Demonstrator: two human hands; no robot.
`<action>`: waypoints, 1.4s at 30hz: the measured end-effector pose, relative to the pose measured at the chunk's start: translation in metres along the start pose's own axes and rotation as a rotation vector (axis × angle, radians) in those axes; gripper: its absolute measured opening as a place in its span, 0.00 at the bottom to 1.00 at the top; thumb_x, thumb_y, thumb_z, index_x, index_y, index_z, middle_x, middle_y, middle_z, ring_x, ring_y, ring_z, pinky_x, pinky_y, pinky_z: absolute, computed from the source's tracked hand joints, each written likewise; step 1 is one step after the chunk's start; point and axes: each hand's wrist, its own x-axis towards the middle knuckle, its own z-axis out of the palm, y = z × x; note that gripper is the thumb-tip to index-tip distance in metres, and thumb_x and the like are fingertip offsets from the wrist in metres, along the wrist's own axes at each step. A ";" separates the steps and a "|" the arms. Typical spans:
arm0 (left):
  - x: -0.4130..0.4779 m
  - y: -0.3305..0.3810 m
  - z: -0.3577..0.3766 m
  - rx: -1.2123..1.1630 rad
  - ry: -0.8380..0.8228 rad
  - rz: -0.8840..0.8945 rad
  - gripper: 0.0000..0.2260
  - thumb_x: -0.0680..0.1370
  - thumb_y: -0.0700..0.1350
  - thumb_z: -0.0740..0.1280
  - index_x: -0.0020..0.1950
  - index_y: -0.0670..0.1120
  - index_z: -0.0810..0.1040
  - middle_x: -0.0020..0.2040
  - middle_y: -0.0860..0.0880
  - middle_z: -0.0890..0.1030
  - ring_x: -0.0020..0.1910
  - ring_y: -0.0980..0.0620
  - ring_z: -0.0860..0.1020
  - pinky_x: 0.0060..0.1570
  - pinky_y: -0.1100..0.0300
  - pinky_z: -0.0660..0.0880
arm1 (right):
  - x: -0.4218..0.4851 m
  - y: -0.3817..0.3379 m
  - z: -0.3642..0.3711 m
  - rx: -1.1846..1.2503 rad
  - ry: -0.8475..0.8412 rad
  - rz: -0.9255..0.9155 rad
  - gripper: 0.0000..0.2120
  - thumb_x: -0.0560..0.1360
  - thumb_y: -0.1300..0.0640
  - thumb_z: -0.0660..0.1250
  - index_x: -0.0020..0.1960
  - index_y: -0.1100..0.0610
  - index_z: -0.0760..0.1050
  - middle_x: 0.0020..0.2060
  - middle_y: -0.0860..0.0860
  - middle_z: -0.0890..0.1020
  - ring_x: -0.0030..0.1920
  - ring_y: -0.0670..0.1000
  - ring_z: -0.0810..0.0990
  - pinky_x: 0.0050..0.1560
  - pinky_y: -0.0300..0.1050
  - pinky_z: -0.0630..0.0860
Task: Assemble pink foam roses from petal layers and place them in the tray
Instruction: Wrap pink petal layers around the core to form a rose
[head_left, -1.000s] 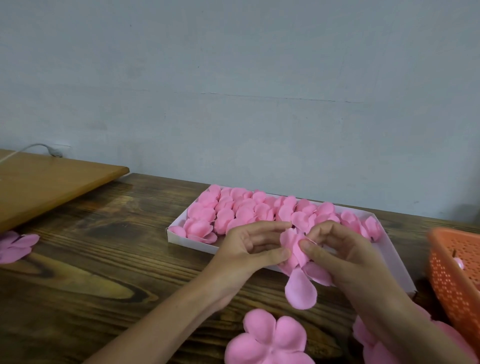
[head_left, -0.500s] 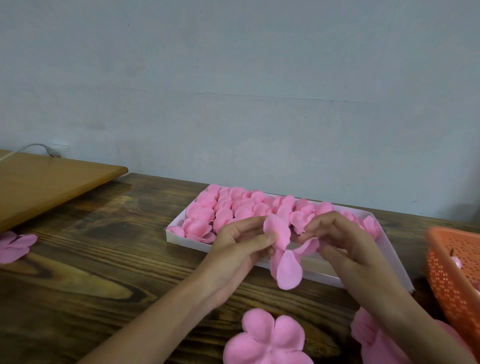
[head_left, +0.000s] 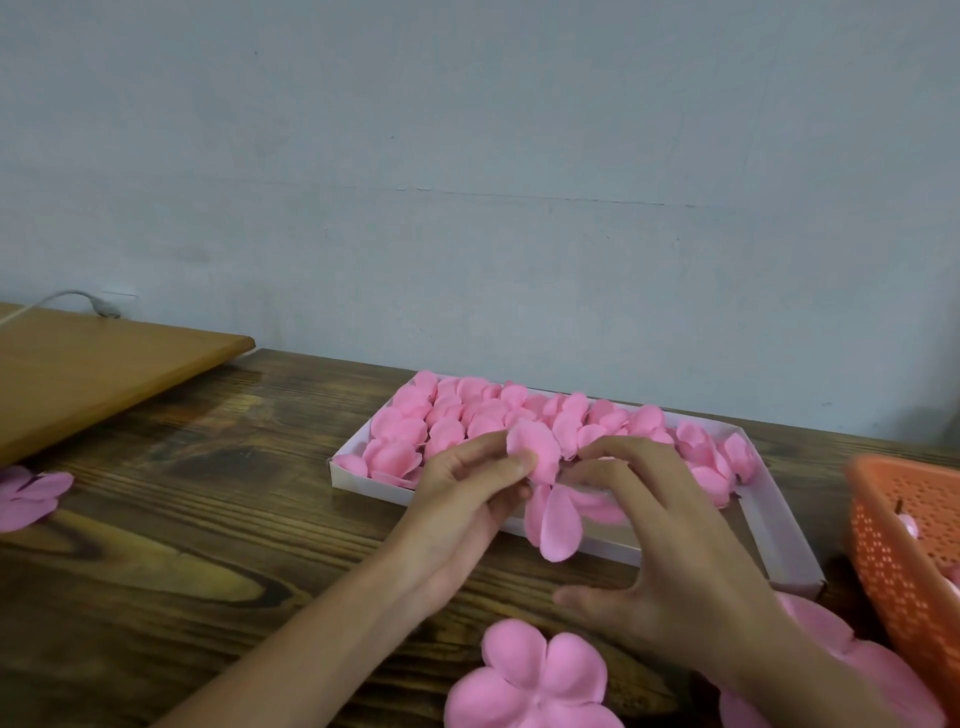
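My left hand pinches a half-built pink foam rose between thumb and fingers, just over the front edge of the white tray. One loose petal hangs down from the rose. My right hand is beside it on the right with fingers spread and straight, fingertips close to the rose and gripping nothing. Several finished pink roses fill the left and back of the tray. A flat five-petal layer lies on the table below my hands.
An orange perforated basket stands at the right edge. More pink petal layers lie under my right wrist, and another at far left. A light wooden board sits at the back left. The grey wall is close behind.
The rose has risen slightly and turned in my left hand. My right hand has let go of the petals and spread its fingers; before, both hands were pinching the rose.
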 end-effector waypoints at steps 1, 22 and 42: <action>0.000 -0.001 0.000 0.000 -0.005 0.000 0.08 0.75 0.38 0.74 0.54 0.39 0.87 0.48 0.40 0.85 0.44 0.50 0.81 0.46 0.62 0.80 | 0.001 -0.001 0.002 -0.020 0.027 -0.019 0.26 0.64 0.46 0.79 0.60 0.46 0.78 0.61 0.42 0.75 0.62 0.47 0.75 0.55 0.48 0.75; -0.005 0.003 0.006 -0.056 -0.075 0.018 0.20 0.74 0.37 0.77 0.66 0.38 0.81 0.51 0.41 0.85 0.48 0.48 0.84 0.50 0.57 0.82 | 0.011 -0.007 -0.010 0.944 0.070 0.311 0.05 0.76 0.59 0.69 0.47 0.55 0.84 0.44 0.57 0.87 0.48 0.52 0.85 0.52 0.38 0.79; -0.012 0.003 0.013 0.054 -0.128 0.035 0.18 0.75 0.39 0.76 0.64 0.44 0.83 0.61 0.36 0.84 0.64 0.37 0.82 0.62 0.48 0.80 | 0.011 -0.009 -0.012 1.028 0.074 0.352 0.03 0.73 0.60 0.72 0.45 0.56 0.84 0.41 0.56 0.87 0.44 0.51 0.86 0.48 0.38 0.80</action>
